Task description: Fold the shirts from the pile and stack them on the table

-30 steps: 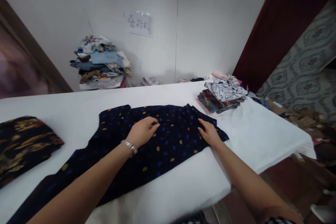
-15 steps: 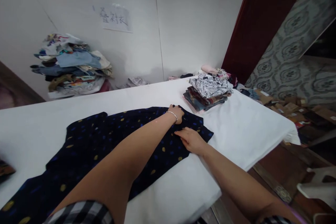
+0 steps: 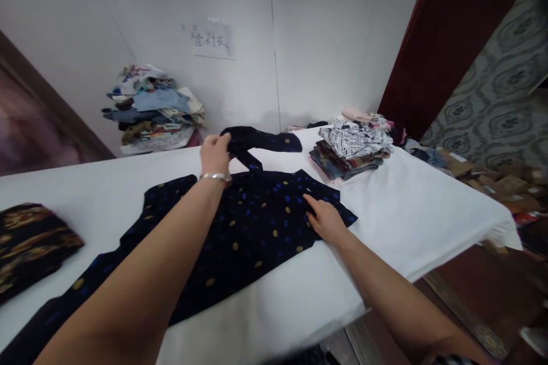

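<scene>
A dark navy shirt (image 3: 252, 228) with blue and yellow specks lies spread across the white-covered table (image 3: 411, 211). My left hand (image 3: 215, 154), with a bracelet at the wrist, is closed on a raised strip of the shirt that looks like a sleeve (image 3: 265, 140). This strip bends over above the table's far side, its free end pointing right. Close to the shirt's right end, my right hand (image 3: 325, 218) rests on the cloth with its index finger stretched out. Its other fingers are partly hidden. My left forearm covers some of the shirt's left part.
Folded clothes (image 3: 353, 148) are stacked at the table's back right, a black-and-white printed piece on top. A tall clothes pile (image 3: 156, 108) stands behind at left. Dark patterned cloth (image 3: 34, 245) lies at the left. A paper sign (image 3: 213, 39) hangs on the wall. Cardboard pieces (image 3: 509, 182) lie beyond the right edge.
My left hand has moved left from beside my right hand, lifting a strip of the shirt off the table. My right hand stays near the shirt's right end. The view has shifted left.
</scene>
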